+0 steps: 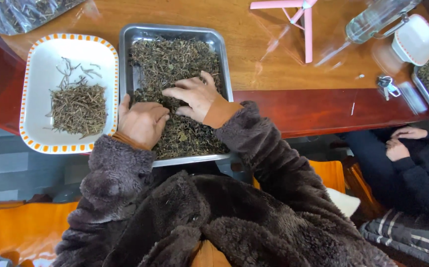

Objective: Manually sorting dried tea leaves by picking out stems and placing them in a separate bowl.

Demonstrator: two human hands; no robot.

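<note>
On the wooden table (254, 44), dried leaves (175, 64) (tray-held) lie under right hand (194, 96)'s spread fingers; left hand (143, 123) curled.

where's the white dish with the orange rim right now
In the head view, the white dish sits at the left on the wooden table, right beside the metal tray, by the left hand.

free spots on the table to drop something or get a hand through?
Bare wood between the metal tray and the pink stand, plus the red ledge toward the keys. Crowded: white dish abuts the tray; both hands fill it.
</note>
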